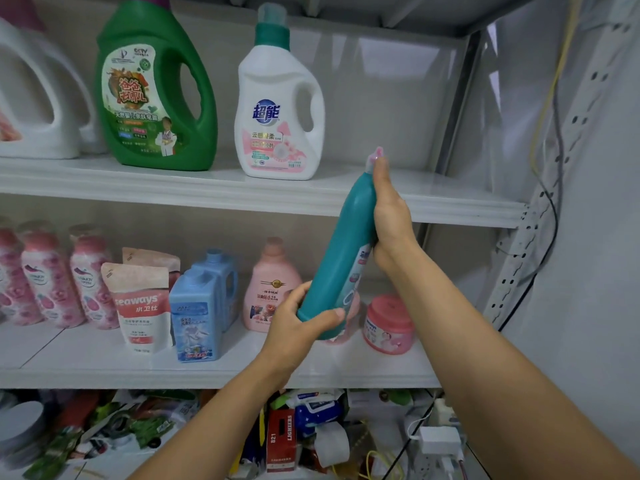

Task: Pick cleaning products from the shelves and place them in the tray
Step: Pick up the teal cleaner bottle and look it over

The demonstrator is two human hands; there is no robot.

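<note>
Grips bottle (337,258) base with left hand (300,329), fingers curled round it; clasps neck with right hand (390,216). Holds it tilted, cap up, mid-air before shelves (173,188), below white jug (277,112), beside pink tub (389,325).

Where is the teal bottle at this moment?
The teal bottle is right of centre in the head view, tilted before the shelves; the left hand grips its base, the right hand its neck, a pink jar behind.

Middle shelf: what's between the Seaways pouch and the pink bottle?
Head view: two blue bottles, one behind the other, stand between the Seaways pouch and the pink bottle.
</note>
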